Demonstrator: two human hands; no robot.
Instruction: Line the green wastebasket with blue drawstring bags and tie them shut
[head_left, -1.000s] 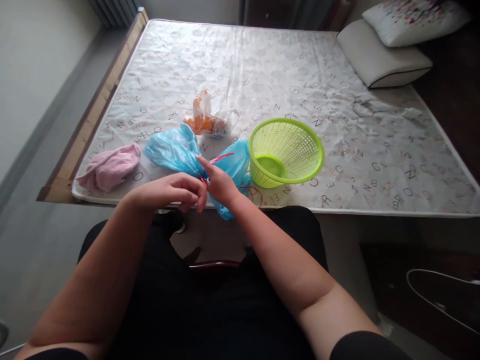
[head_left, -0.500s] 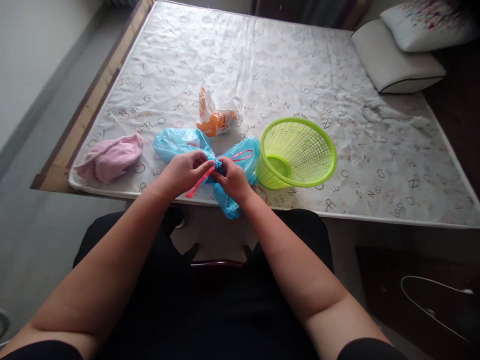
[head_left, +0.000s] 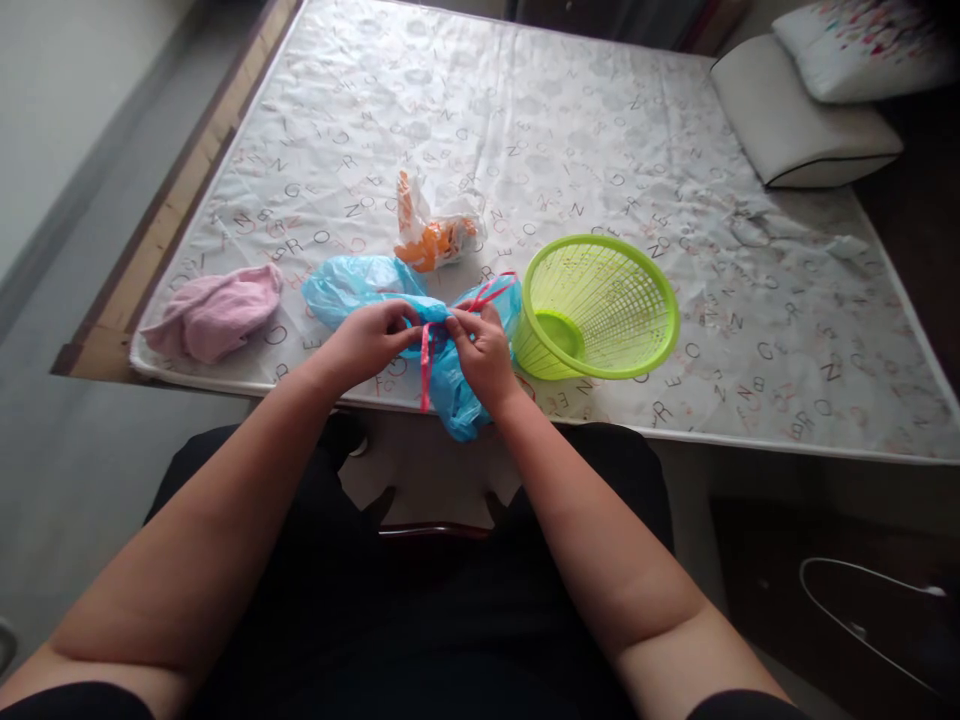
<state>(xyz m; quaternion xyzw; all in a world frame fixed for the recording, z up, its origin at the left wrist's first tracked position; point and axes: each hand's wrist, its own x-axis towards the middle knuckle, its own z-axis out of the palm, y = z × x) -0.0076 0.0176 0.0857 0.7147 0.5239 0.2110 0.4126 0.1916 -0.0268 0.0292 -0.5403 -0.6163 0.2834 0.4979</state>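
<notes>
Pinching the gathered middle of the blue plastic bag [head_left: 358, 285] between nearly closed thumbs and fingers of the left hand [head_left: 381, 335] and right hand [head_left: 486, 355], near the front edge of the mattress [head_left: 585, 150], just left of the green basket [head_left: 626, 310]. Probably light, limp and a little slippery, with thin film likely to tear under a sharp tug. Best held at the bunched middle beside the pink tie [head_left: 426, 370], not by the puffy loose ends.

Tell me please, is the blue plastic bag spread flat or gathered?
Gathered: the blue plastic bag narrows to a bunch at the left hand and right hand, widening on both sides.
</notes>
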